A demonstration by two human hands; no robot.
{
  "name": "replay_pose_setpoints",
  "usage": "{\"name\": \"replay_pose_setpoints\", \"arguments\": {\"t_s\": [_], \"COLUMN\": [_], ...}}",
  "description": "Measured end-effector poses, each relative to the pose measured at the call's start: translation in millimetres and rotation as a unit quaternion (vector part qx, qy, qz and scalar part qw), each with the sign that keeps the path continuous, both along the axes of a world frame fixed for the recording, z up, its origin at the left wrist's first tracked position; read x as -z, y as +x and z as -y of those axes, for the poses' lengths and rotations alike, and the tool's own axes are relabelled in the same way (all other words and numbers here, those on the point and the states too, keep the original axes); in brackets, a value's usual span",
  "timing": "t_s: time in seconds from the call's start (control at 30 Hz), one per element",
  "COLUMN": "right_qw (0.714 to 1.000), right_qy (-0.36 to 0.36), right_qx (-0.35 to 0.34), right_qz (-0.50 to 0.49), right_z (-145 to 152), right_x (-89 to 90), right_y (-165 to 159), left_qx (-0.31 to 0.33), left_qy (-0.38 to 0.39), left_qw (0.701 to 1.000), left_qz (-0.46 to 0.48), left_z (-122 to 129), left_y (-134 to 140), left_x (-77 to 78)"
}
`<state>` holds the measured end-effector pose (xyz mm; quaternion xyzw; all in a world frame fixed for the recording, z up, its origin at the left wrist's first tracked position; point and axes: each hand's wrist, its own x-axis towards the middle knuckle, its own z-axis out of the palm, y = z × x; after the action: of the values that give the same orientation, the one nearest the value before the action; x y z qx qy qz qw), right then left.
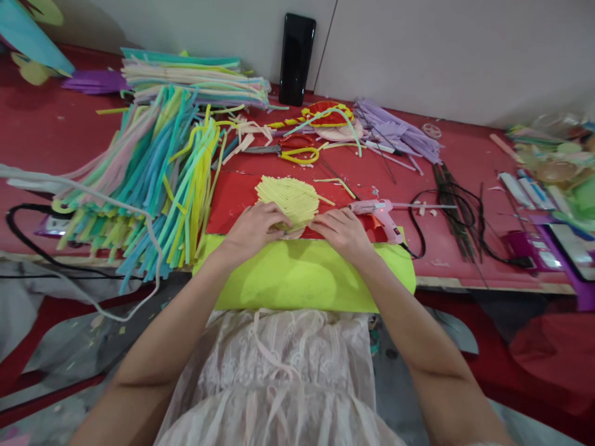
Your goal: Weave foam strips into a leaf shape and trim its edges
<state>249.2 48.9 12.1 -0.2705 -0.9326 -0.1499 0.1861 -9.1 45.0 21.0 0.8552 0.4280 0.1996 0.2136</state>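
A pale yellow leaf-shaped piece [289, 197], made of pipe cleaners set side by side in slanting rows, lies on a red sheet [232, 198] at the table's front. My left hand [258, 228] is closed at its lower left edge, fingers bent over it. At the lower right edge, my right hand [344, 232] pinches it with the fingertips; the thumbs are partly hidden. A pink glue gun [382, 217] lies just right of my right hand. Beneath my wrists a lime-yellow sheet [302, 275] hangs over the table edge.
Bundles of coloured pipe cleaners [144, 167] fill the left. Scissors [297, 150] with yellow and red handles lie behind the leaf-shaped piece. A black phone [297, 59] leans on the wall. Lilac pipe cleaners [397, 130] are behind right; a black cord [421, 232] runs to a purple power box [534, 253].
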Motion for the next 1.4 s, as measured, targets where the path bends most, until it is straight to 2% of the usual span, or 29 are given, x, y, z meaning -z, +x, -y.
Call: {"name": "replay_pose_setpoints", "arguments": {"t_s": [0.5, 0.6, 0.73, 0.87, 0.97, 1.4], "right_qw": [1.000, 0.999, 0.999, 0.999, 0.999, 0.999], "right_qy": [-0.012, -0.026, -0.037, -0.028, -0.029, -0.010], "right_qx": [0.007, 0.017, 0.025, 0.027, 0.028, 0.030], "right_qz": [-0.016, -0.012, -0.008, -0.008, -0.006, -0.009], "right_z": [4.4, 5.2, 5.6, 5.4, 6.0, 6.0], "right_x": [-0.1, 0.2, 2.8, 5.7, 5.3, 6.4], "right_y": [-0.7, -0.3, 1.4, 2.6, 2.4, 2.4], "left_qx": [0.012, -0.006, -0.033, -0.061, -0.083, -0.112], "left_qy": [0.021, 0.065, 0.127, 0.116, 0.101, 0.085], "left_qw": [0.999, 0.998, 0.990, 0.986, 0.983, 0.981], "left_qz": [0.026, 0.004, -0.042, -0.103, -0.127, -0.131], "left_z": [4.3, 14.6, 40.3, 65.5, 74.6, 77.6], "left_y": [-9.8, -10.1, -2.1, 13.0, 22.0, 30.6], "left_x": [3.0, 4.6, 7.5, 8.8, 8.8, 11.9]}}
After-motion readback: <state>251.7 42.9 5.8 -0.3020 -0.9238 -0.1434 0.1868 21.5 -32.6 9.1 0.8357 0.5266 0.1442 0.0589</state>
